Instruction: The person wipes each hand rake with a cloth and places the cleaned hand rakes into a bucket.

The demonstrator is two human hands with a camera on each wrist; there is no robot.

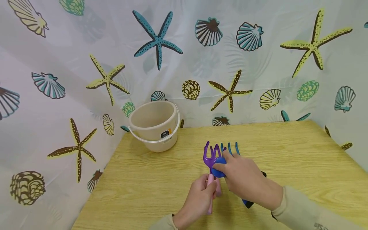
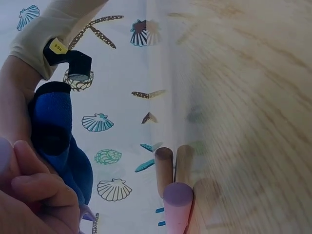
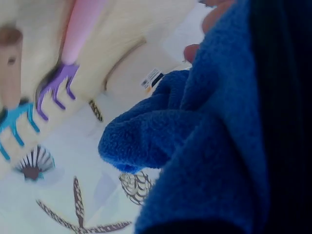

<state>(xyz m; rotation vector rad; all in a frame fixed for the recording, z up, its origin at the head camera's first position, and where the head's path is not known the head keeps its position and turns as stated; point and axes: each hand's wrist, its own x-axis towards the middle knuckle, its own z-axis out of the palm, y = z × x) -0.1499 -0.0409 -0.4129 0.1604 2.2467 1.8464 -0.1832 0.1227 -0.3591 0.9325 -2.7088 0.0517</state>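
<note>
1. Near the middle of the table (image 1: 273, 139), your left hand (image 1: 199, 195) curls its fingers and thumb round the pink handle (image 1: 211, 179) of a purple fork (image 1: 210, 161); the fork's prongs point away from you, just beyond your fingers.
2. Just to the right of that grip, your right hand (image 1: 247, 177) holds a bunched blue cloth (image 1: 219, 167); the cloth sits by the base of the purple prongs, and how far it wraps round them is hidden; a dark-edged end hangs below your right hand.
3. Beyond your hands, a second purple fork (image 3: 61, 87) lies on the wood, beside the held one as you look down; a teal fork (image 3: 17, 119) with a brown handle lies next to it, its prongs showing past your right fingers.
4. Ahead and to your left, a cream bucket (image 1: 161, 146) stands near the back left corner, well apart from both hands; its white carrying handle hangs on the near side.
5. Along the back edge hangs a shell-and-starfish curtain (image 1: 172, 73); both side edges lie well apart from your hands, with wood stretching between.
</note>
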